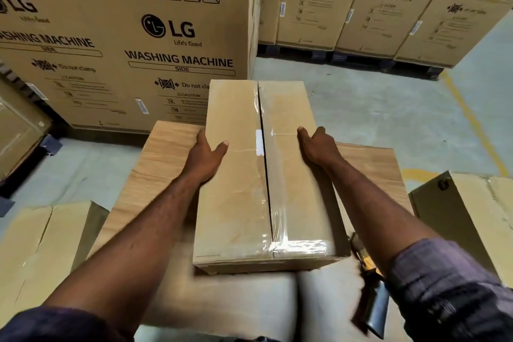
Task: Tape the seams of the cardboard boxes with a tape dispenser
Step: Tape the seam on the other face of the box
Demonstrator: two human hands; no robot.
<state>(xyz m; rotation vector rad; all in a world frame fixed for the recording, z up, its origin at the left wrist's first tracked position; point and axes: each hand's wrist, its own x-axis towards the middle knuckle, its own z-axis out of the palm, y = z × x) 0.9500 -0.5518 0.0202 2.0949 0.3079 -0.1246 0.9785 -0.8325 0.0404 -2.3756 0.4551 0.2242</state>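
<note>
Left hand [206,157] and right hand [319,147] grip opposite long edges of the small cardboard box [238,203], thumbs on top. Clear tape [277,233] covers its centre seam. It rests on a larger carton [158,164]. The tape dispenser [372,297], blurred, lies near the right forearm.

one taped box [244,175], two hands [204,159] [319,147], one dispenser [373,302]

the fingers of the left hand [205,155] and right hand [319,147] are wrapping over the side edges of the taped box [244,189] and lying out of sight there. the tape dispenser [373,302] is showing only as a dark-and-yellow blur, partly behind the right sleeve [449,286]. the taped box is covering most of the larger box [163,153] beneath. the caution print [188,103] on the washing machine carton [125,36] is appearing too small to read.
</note>
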